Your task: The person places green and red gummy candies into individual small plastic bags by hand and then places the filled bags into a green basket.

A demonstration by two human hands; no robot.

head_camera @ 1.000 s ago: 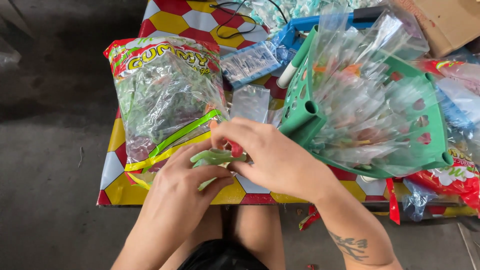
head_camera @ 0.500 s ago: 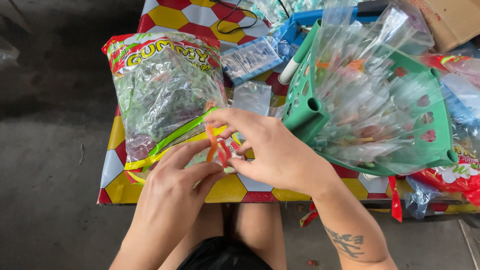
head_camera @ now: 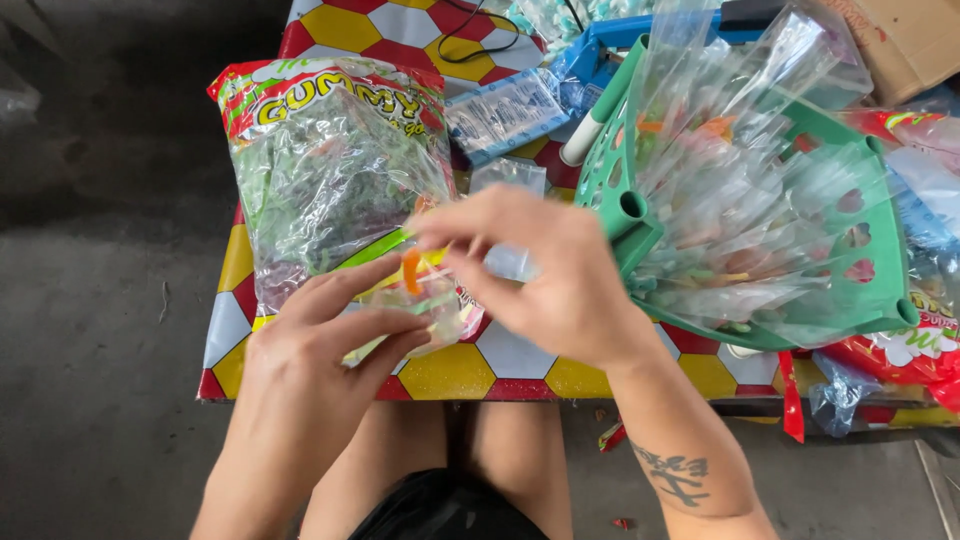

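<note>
Both hands (head_camera: 440, 300) pinching small clear bag (head_camera: 425, 300)

Head-worn view, steeply downward, close

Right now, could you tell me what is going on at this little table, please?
A person sits at a low table with a red, yellow and white patterned top. The left hand holds a small clear packet open, and the right hand is at its mouth with an orange gummy candy at the fingers. A large bag of gummy candy lies just behind, and a green plastic basket full of clear packets stands to the right.
</note>
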